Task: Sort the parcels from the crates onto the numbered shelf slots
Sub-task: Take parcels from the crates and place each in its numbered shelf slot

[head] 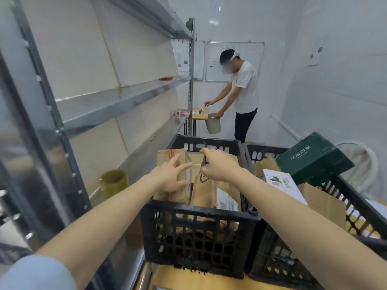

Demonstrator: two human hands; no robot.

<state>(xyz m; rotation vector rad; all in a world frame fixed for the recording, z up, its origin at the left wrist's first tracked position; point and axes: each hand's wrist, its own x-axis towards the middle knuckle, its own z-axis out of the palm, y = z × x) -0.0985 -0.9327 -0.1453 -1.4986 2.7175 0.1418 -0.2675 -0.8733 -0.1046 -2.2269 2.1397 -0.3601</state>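
Far end of the room: a second person (245, 86) in a white T-shirt and dark trousers, bent over a small wooden worktop (204, 116). One hand holds a brush (202, 109) over the top; the other holds a pale green bucket (213, 124) at its near edge. Behind them I see a whiteboard (251, 53) on the back wall, with pinned sheets (199, 59) just left of it. Right wall carries a paper notice (315, 52) and a low white pipe (285, 126). Yellow-green bin (114, 182) stands on the floor, left. White round frame (364, 155), far right; can't identify it.
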